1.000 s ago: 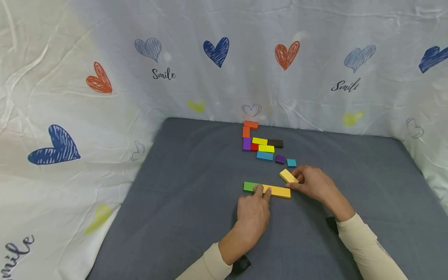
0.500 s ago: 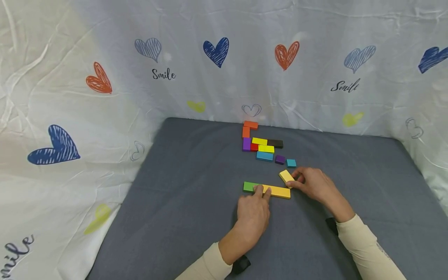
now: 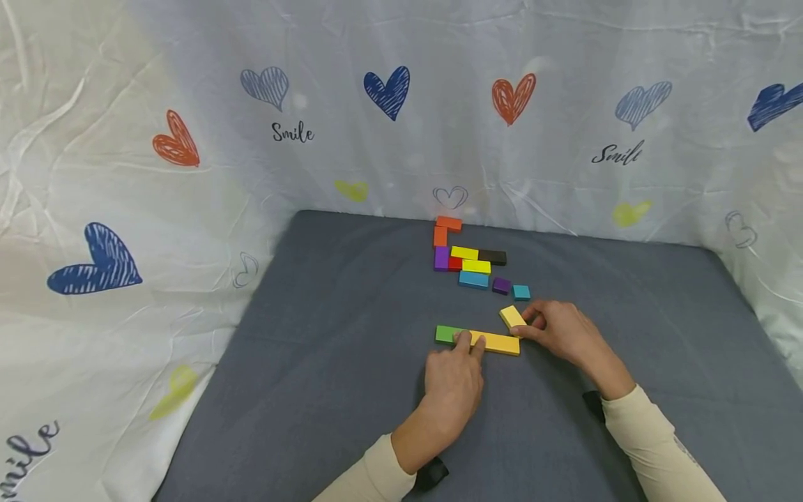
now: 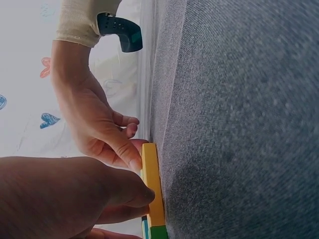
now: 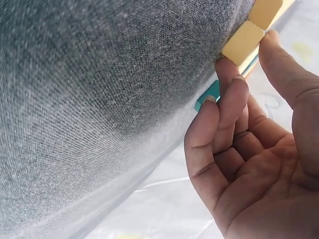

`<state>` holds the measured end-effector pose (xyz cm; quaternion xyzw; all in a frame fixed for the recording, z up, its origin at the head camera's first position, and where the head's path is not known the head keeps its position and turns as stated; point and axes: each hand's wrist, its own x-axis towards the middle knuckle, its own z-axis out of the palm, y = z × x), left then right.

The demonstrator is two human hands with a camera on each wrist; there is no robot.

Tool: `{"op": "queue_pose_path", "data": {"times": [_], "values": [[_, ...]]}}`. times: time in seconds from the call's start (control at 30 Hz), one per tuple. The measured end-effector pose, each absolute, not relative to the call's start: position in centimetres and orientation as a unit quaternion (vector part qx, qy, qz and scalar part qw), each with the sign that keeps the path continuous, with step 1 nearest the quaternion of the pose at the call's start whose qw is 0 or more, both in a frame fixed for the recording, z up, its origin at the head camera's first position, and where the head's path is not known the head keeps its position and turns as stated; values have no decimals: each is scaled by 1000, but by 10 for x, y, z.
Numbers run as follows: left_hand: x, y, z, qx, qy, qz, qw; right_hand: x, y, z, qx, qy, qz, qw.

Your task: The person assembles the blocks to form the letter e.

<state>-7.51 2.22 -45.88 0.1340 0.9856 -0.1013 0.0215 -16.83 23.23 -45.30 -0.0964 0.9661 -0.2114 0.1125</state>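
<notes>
A long orange-yellow block (image 3: 500, 343) lies on the grey cloth, with a green block (image 3: 447, 335) against its left end. Two fingertips of my left hand (image 3: 453, 390) rest on this row, fingers extended, near where the two colours meet. My right hand (image 3: 561, 331) pinches a pale yellow block (image 3: 511, 316) between thumb and fingers. That block lies at an angle, its near end right at the right end of the row. In the right wrist view, the end face of the pale yellow block (image 5: 242, 43) shows between thumb and forefinger, corner to corner with the orange-yellow block (image 5: 264, 13).
Behind the hands lie a teal block (image 3: 521, 293), a small purple block (image 3: 501, 286) and a blue block (image 3: 473, 279). Farther back, yellow, red, purple, black and orange blocks (image 3: 441, 236) form a joined group. A white curtain (image 3: 351, 42) with printed hearts surrounds the cloth-covered table (image 3: 301, 390).
My right hand has turned the pale yellow block slightly, its near end swinging left towards the row. The left hand has stayed in place.
</notes>
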Motion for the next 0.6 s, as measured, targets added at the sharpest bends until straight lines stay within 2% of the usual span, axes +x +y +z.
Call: {"op": "queue_pose_path", "data": {"times": [0.6], "values": [[-74, 20, -458, 140, 985, -96, 18, -166, 233, -453, -100, 965, -212, 119]]}}
